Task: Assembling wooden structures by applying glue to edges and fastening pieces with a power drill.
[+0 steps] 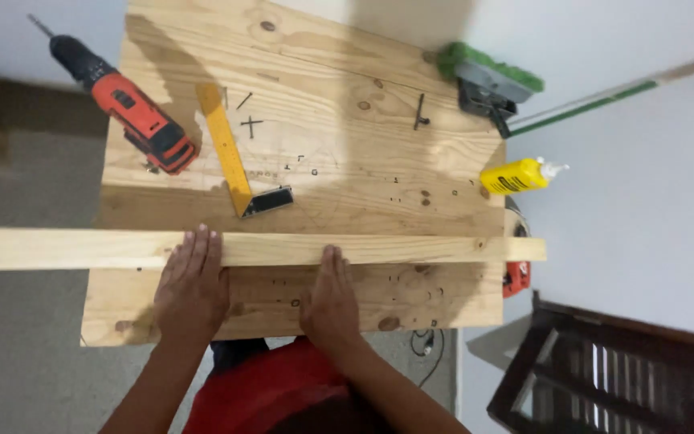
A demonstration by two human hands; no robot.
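A long pale wooden plank [411, 249] lies across the plywood worktable [339, 145], sticking out past its left edge. My left hand [192, 285] lies flat with its fingers over the plank's near edge. A little to the right, my right hand [329, 297] rests flat on the tabletop, fingertips touching the plank. Neither hand grips anything.
A red and black cordless drill [126, 104] lies at the table's back left. Beside it are a yellow try square [234, 157] and loose black screws [249, 123]. A yellow glue bottle [517, 176] sits at the right edge, a green broom [487, 76] at the back right. A dark wooden frame [604, 370] stands lower right.
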